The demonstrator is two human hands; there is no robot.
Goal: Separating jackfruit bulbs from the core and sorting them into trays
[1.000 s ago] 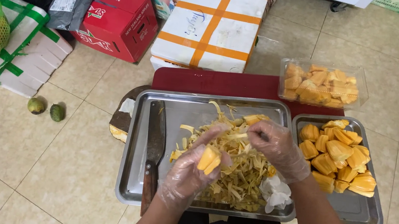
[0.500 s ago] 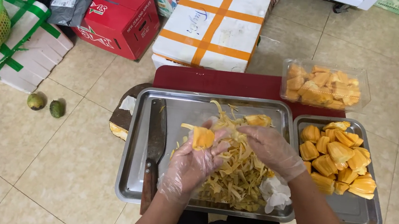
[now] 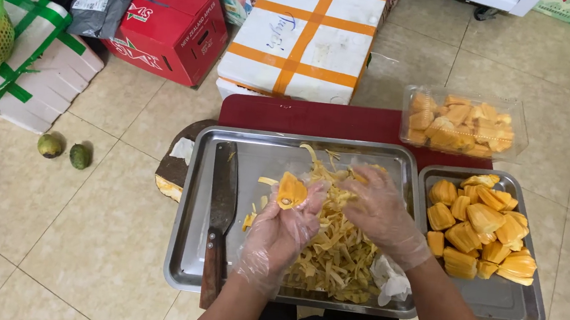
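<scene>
**Jackfruit pod held above a tray of fibres**

Nearest the camera, a steel tray was filled with a heap of pale yellow fibres. The gloved left hand was curled, and an orange jackfruit pod was gripped at its fingertips above the heap. The gloved right hand was half closed on fibres just beside the pod. A cleaver was laid along the tray's left side. To the right, a smaller tray was loaded with cleaned pods. Farther off, a clear plastic box of fruit was set on a red board, with cartons beyond.
</scene>
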